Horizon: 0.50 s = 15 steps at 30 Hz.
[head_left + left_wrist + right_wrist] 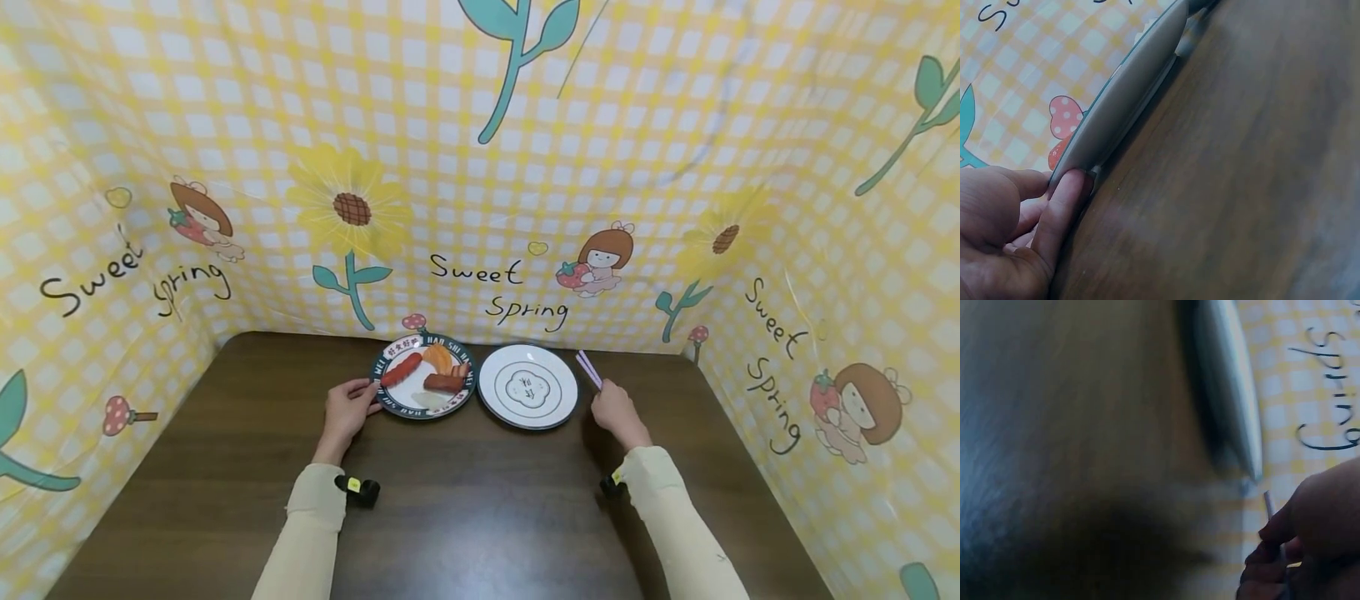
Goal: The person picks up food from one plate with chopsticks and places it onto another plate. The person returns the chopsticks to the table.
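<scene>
My left hand pinches the left rim of a dark-edged plate with lettering round it. In the left wrist view, thumb and fingers meet at the edge of this plate. On it lie a red sausage-like piece, orange slices, a brown-red piece and a pale piece, exact kinds unclear. Purple chopsticks are gripped in my right hand, tips pointing away. Between the hands sits a white plate with a printed centre and nothing on it.
Both plates stand side by side near the far edge of a brown wooden table. A yellow checked cloth with flowers and lettering rises behind and at both sides. A dark strap device sits on each wrist.
</scene>
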Each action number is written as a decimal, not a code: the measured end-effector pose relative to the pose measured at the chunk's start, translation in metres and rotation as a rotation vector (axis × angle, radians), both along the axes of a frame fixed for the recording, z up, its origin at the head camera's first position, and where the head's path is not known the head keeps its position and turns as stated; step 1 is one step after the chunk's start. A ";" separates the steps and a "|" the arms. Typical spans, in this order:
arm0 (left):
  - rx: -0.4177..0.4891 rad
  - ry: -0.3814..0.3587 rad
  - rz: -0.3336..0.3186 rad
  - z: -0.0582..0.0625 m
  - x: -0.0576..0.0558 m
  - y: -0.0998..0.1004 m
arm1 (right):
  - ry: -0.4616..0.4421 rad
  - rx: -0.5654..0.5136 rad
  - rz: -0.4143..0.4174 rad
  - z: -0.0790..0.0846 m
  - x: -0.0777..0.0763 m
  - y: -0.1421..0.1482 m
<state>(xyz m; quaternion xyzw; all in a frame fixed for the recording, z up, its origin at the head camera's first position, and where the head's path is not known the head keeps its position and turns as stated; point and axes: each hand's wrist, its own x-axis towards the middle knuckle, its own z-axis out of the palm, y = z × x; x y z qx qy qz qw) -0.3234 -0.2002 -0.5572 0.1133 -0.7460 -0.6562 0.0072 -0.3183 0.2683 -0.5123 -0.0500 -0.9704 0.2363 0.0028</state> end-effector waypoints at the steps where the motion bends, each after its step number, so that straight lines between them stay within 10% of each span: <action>1: -0.001 -0.002 0.002 0.000 0.000 0.000 | -0.032 0.029 0.004 -0.003 0.000 0.001; 11: -0.012 -0.008 -0.008 0.002 0.001 0.001 | 0.013 0.443 0.121 -0.008 0.002 -0.008; 15: -0.016 -0.005 -0.004 0.002 0.000 0.001 | 0.058 0.402 0.106 -0.007 0.005 -0.009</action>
